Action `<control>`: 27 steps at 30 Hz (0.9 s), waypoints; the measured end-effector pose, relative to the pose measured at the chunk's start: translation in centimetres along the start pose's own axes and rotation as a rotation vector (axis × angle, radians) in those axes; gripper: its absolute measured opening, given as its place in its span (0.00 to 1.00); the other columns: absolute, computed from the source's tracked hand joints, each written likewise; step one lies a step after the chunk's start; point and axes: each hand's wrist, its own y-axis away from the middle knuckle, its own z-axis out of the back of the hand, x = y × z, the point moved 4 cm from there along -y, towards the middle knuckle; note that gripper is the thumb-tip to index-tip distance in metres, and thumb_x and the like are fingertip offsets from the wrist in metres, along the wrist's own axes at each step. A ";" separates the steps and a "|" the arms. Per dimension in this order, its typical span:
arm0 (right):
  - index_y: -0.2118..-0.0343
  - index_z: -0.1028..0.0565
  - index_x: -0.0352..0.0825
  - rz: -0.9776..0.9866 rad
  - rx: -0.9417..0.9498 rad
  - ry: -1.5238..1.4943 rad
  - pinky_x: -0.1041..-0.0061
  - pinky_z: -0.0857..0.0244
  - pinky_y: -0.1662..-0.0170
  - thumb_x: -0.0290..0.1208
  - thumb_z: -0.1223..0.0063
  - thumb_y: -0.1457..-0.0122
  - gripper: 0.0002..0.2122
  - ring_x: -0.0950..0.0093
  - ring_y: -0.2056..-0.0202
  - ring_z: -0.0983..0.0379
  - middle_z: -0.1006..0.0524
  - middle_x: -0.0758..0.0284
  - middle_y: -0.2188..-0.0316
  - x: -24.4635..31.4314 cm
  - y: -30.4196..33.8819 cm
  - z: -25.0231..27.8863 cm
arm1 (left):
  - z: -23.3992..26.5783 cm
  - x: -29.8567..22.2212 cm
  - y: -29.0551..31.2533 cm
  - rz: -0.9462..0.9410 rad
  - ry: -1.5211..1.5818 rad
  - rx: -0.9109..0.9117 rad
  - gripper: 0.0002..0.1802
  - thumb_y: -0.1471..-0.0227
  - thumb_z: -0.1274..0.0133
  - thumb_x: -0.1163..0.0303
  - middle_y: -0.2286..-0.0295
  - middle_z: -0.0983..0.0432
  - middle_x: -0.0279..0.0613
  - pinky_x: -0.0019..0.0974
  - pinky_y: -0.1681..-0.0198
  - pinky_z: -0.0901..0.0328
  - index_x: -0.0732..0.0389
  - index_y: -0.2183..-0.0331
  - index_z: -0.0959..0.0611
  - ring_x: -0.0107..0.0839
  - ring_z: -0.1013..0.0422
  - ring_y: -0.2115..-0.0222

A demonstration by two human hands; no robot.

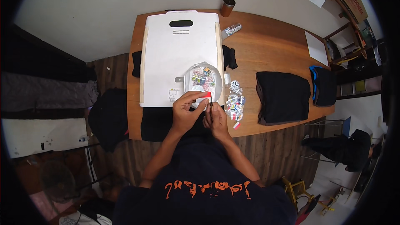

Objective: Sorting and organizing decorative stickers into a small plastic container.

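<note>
My left hand is closed, pinching a small red-and-white cut piece between thumb and fingers. Close beside it, my right hand is closed on a thin dark thing, mostly hidden by the fingers, whose tip touches or nearly touches the piece. Just beyond both hands, a curled round sheet of clear film with colourful printed designs lies on a large white panel. Right of my right hand, several cut-out printed pieces lie on the wooden table, another red-and-white piece beside them.
Folded black cloth and a second black pile with blue trim lie to the right. A brown tumbler and a rolled printed film are at the back. Shelves stand far right; another person is lower right.
</note>
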 end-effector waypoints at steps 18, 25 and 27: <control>0.65 0.34 0.37 -0.029 -0.024 0.003 0.82 0.55 0.82 0.44 0.67 0.27 0.16 0.85 0.88 0.53 0.45 0.77 0.87 -0.8 -0.3 0.7 | 0.2 1.6 0.5 0.025 -0.049 0.017 0.15 0.49 0.41 0.87 0.59 0.22 0.48 0.28 0.53 0.30 0.73 0.56 0.18 0.28 0.25 0.58; 0.65 0.34 0.37 -0.060 -0.053 -0.006 0.82 0.55 0.83 0.44 0.67 0.27 0.16 0.85 0.88 0.53 0.45 0.77 0.87 -1.2 -0.6 0.8 | 0.5 4.1 0.3 0.081 -0.022 -0.017 0.13 0.47 0.40 0.82 0.61 0.21 0.42 0.25 0.59 0.32 0.68 0.57 0.16 0.23 0.26 0.62; 0.65 0.35 0.37 -0.076 -0.061 -0.011 0.82 0.55 0.83 0.44 0.67 0.27 0.16 0.85 0.88 0.53 0.45 0.77 0.87 -1.8 -0.7 1.2 | 0.4 4.4 0.2 0.088 0.000 -0.017 0.13 0.47 0.40 0.82 0.61 0.21 0.42 0.25 0.59 0.31 0.68 0.57 0.16 0.23 0.26 0.62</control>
